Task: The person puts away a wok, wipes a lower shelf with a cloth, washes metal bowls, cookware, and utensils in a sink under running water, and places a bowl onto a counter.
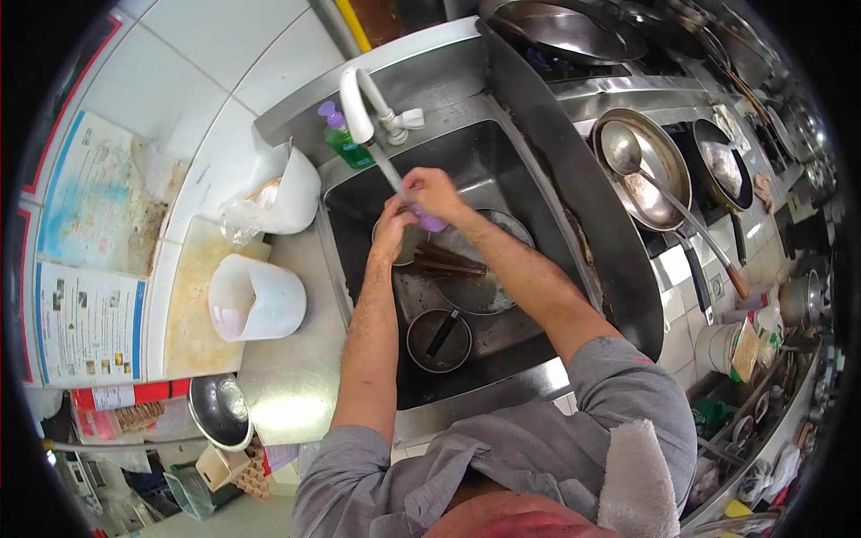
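Under the white tap in the metal sink, my two hands come together. My right hand is closed around a soft-looking purple thing, whose exact kind I cannot make out. The fingers of my left hand are closed against it from the left. What looks like a stream of water falls from the spout onto my hands. Below them in the sink lie a large round pan or lid, brown wooden-looking pieces and a small pan with a black handle.
A green soap bottle with a purple pump stands behind the sink. Two white plastic containers sit on the left counter. On the right, a frying pan holds a long ladle, with a black pan beside it.
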A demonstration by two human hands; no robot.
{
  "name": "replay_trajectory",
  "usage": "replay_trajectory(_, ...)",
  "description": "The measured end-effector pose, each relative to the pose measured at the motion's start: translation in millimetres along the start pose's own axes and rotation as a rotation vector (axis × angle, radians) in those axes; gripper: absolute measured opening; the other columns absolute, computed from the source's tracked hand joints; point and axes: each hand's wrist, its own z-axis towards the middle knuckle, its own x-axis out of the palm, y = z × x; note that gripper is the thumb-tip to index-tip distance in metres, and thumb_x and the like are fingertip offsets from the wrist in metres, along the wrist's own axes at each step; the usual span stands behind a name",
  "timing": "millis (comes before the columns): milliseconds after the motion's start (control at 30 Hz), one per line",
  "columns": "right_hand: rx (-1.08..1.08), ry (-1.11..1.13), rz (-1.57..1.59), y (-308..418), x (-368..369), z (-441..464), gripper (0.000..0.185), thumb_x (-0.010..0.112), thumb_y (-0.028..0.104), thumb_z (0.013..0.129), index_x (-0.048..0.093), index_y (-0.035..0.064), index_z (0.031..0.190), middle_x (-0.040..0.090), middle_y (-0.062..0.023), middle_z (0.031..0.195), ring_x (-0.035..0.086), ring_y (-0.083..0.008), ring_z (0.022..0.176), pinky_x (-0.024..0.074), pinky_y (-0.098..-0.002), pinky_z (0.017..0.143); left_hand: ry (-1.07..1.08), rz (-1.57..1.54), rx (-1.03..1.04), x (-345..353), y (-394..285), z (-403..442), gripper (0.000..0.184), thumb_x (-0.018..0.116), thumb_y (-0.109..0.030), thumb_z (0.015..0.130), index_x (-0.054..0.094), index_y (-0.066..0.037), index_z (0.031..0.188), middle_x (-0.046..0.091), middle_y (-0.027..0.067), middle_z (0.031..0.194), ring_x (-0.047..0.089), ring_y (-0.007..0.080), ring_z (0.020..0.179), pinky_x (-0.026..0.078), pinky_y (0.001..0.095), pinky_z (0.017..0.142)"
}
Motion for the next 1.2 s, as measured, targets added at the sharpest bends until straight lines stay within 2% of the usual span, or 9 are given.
replay_trajectory(300,-0.312,-0.104,-0.394,-11.0,-38.9,-15.1,0.024,0.06,0.002,0.066,0.06,0.007,0.09,0.047,-0.0103,0.077,0.054,-0.0259,0.081,0.0439,-0.0336,0.067,-0.125,0.264,0.003,7.6,-52.1,8.7,0.009,0.062,-0.002,0.069,0.058,-0.002,0.077,0.051,-0.0012,0.066,0.05,0.0116,0.062,0.041,0.024,0.062)
replay_trajectory(433,0.07,0.078,-0.612,-61.7,-62.3,-27.0,0.029,0.057,0.003,0.069,0.059,0.0082,0.097,0.051,-0.0133,0.096,0.054,-0.0253,0.089,0.0451,-0.0325,0.071,-0.305,-0.028,0.1,3.9,-48.6,24.9,0.005,0.059,-0.003,0.074,0.054,-0.003,0.074,0.053,0.0008,0.069,0.05,0.0113,0.061,0.041,0.0246,0.06)
replay_trajectory(733,1.112,-0.135,0.754,-19.5,-19.4,-25.5,0.046,0.054,0.032,0.082,0.046,0.0036,0.117,0.055,-0.0115,0.113,0.056,-0.0273,0.1,0.048,-0.0459,0.079,-0.075,-0.458,0.008,24.1,-67.9,7.0,0.012,0.055,-0.005,0.081,0.055,-0.001,0.093,0.06,0.0073,0.095,0.057,0.0179,0.088,0.042,0.0323,0.082)
replay_trajectory(800,0.676,-0.082,1.384,-31.6,-6.4,-18.0,0.044,0.053,0.028,0.084,0.042,0.0079,0.121,0.052,-0.014,0.116,0.054,-0.0274,0.105,0.0463,-0.0431,0.086,-0.043,-0.669,0.053,5.9,-54.5,11.4,0.01,0.052,-0.008,0.084,0.056,-0.002,0.091,0.06,0.0092,0.097,0.056,0.0201,0.093,0.04,0.0344,0.088)
replay_trajectory(933,0.6,-0.321,1.045,2.6,11.6,-12.3,0.025,0.047,0.01,0.085,0.047,0.0005,0.108,0.056,-0.0131,0.094,0.059,-0.0243,0.085,0.0499,-0.0414,0.077,-0.574,-0.337,-0.364,-10.5,-9.4,3.9,0.054,0.054,-0.05,0.08,0.048,-0.01,0.116,0.048,0.0083,0.123,0.044,0.0243,0.113,0.028,0.0566,0.093)
replay_trajectory(967,0.645,-0.3,1.029,5.4,19.1,-8.7,0.019,0.046,0.007,0.084,0.049,-0.0009,0.102,0.055,-0.0115,0.085,0.058,-0.0231,0.077,0.0506,-0.0408,0.072,-0.401,-0.395,-0.433,-7.2,5.2,-2.9,0.077,0.044,-0.07,0.073,0.043,-0.012,0.123,0.039,0.0066,0.133,0.036,0.0265,0.12,0.018,0.0644,0.092)
replay_trajectory(1100,0.773,-0.012,1.229,-26.7,45.2,-1.0,0.02,0.045,0.01,0.085,0.05,0.0002,0.102,0.056,-0.0106,0.083,0.058,-0.0219,0.076,0.05,-0.0426,0.066,0.64,-1.281,0.245,9.2,61.7,19.5,0.075,0.036,-0.069,0.079,0.042,-0.009,0.124,0.046,0.0089,0.125,0.042,0.0275,0.115,0.032,0.0462,0.096)
replay_trajectory(1167,0.701,-0.062,0.886,-19.3,31.2,-10.4,0.022,0.047,0.016,0.086,0.05,0.0011,0.102,0.058,-0.0111,0.087,0.057,-0.0238,0.079,0.0496,-0.0421,0.066,-0.138,-1.097,0.053,28.7,22.5,-2.7,0.056,0.044,-0.05,0.087,0.051,0.0,0.112,0.056,0.0117,0.108,0.056,0.0262,0.097,0.045,0.0373,0.083)
replay_trajectory(1200,0.69,-0.084,0.882,-15.6,24.3,-15.0,0.022,0.047,0.016,0.086,0.05,0.0011,0.102,0.058,-0.0111,0.087,0.057,-0.0238,0.079,0.0496,-0.0421,0.066,-0.116,-1.101,0.042,28.8,16.1,0.2,0.056,0.044,-0.05,0.087,0.051,0.0,0.112,0.056,0.0117,0.108,0.056,0.0262,0.097,0.045,0.0373,0.083)
